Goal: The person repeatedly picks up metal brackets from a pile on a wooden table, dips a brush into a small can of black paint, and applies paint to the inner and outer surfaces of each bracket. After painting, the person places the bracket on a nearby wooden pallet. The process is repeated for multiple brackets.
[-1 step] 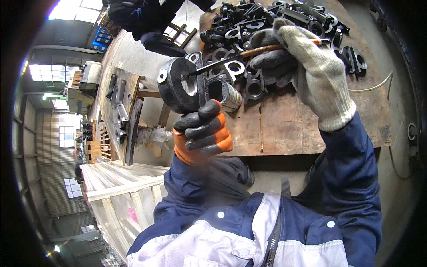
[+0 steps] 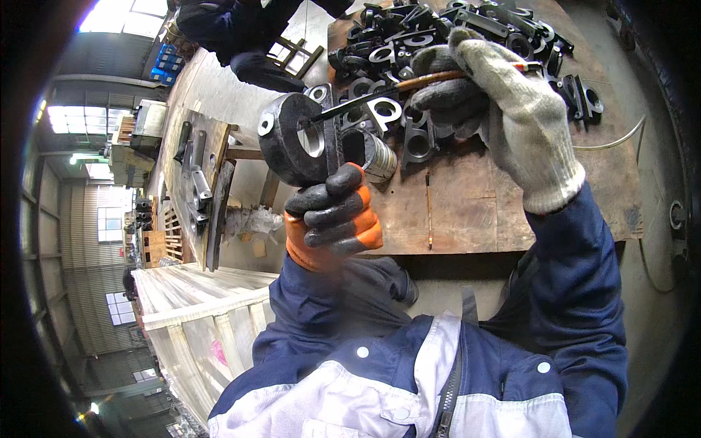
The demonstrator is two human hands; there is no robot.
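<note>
My left hand (image 2: 332,219), in an orange glove with black-coated fingers, is closed round the lower edge of a black ring-shaped metal part (image 2: 281,157) and holds it up off the table. The part has a bright bare bore and a small light boss on its side. A thin paintbrush (image 2: 438,77) with a wooden handle is gripped in my right hand (image 2: 522,120), which wears a white knit glove with dark fingers. The dark brush end reaches the ring's opening; whether it touches the metal I cannot tell. Just behind the part stands an open tin can (image 2: 381,160).
Many black metal parts (image 2: 420,142) are heaped across the far side of the wooden table (image 2: 475,219). A second thin brush (image 2: 429,212) lies near its front edge. Further left is another bench (image 2: 193,117) with dark parts. A person (image 2: 241,33) in dark clothes is beyond.
The brush has slid slightly left, its tip further over the ring's opening. My left hand and the ring part stay in place.
</note>
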